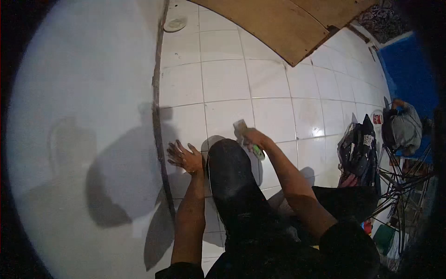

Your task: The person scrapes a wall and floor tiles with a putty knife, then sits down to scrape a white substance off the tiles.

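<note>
My right hand [255,137] is closed around a green-handled scraper [240,126], its wide, flat, pale end pointing away from me over the white tiled floor [227,81]. Part of the green handle shows below my fingers. To the left, my left hand [186,158] lies with fingers spread on the tiles close to the foot of the wall [116,83]. Between the two hands is my bent knee [230,156] in dark trousers.
A brown wooden board [278,28] juts in at the top. A small pale dish [175,24] sits by the wall. On the right are a dark bundle of cloth or bags [360,151], a grey cloth-like heap [405,128], a blue panel [411,69] and thin dark rods [402,195].
</note>
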